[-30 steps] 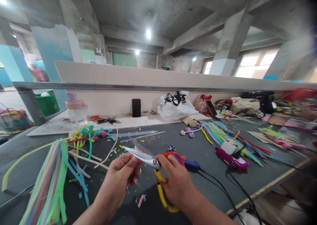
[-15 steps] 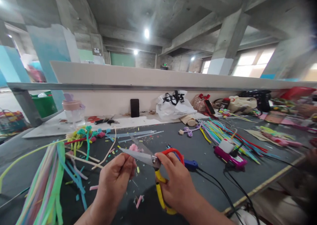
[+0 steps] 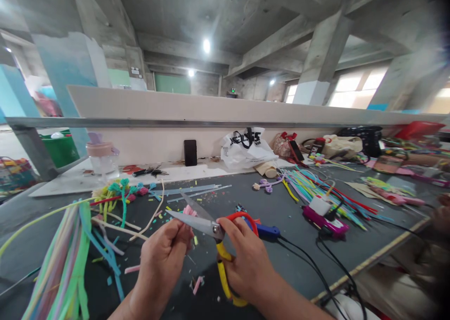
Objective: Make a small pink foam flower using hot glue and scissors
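My left hand (image 3: 168,249) is closed in a pinch on a small pink fuzzy piece (image 3: 190,211), which looks like pipe cleaner. Its lower part is hidden behind my fingers. My right hand (image 3: 246,259) grips a pair of scissors (image 3: 200,224) with one red and one yellow handle. The blades stand apart, pointing left, with the pink piece between them or just behind; I cannot tell whether they touch it. Under my hands, pink offcuts (image 3: 197,285) lie on the dark table (image 3: 281,287).
Long pastel pipe cleaners (image 3: 58,263) lie at left and more (image 3: 309,184) at back right. A blue-handled tool (image 3: 269,231) with a cord and a purple power strip (image 3: 325,222) are at right. Behind stand a phone (image 3: 190,152), a cup (image 3: 102,158) and a white bag (image 3: 246,151).
The pink piece looks slightly changed in shape, with its strands showing more upright between the blades. Both hands keep nearly the same place, and the view has shifted a little.
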Demonstrator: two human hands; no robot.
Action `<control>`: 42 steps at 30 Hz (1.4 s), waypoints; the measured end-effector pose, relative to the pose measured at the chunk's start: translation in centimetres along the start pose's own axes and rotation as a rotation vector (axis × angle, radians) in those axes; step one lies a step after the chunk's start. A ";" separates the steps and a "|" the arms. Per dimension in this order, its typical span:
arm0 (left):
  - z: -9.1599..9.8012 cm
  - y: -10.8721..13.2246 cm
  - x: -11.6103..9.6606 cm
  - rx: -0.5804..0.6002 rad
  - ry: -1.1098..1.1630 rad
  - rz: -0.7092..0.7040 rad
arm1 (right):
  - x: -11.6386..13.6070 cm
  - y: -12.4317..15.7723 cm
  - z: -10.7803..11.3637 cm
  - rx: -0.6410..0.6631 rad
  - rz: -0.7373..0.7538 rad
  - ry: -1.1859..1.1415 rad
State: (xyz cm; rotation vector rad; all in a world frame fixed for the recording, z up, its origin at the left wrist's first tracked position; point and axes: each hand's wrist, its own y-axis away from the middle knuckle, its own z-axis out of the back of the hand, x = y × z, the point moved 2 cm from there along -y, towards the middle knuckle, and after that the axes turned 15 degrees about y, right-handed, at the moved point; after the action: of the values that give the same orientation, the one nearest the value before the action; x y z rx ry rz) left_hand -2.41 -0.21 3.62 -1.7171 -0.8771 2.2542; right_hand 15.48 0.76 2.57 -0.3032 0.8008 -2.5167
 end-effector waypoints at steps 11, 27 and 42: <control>-0.2 0.1 0.1 0.058 -0.037 -0.021 | 0.2 0.0 -0.2 0.071 -0.038 -0.065; -0.4 -0.1 0.5 0.036 0.312 0.159 | -0.1 0.3 -0.8 0.021 -0.047 -0.206; -1.1 -0.4 1.4 0.210 0.883 0.424 | -1.2 0.5 -0.6 -0.118 -0.226 -0.372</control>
State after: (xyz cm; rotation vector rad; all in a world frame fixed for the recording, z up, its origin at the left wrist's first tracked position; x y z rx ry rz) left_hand -1.96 1.15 2.55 -2.5852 -0.0821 1.3773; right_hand 16.48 1.28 1.68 -0.9173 0.7989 -2.5042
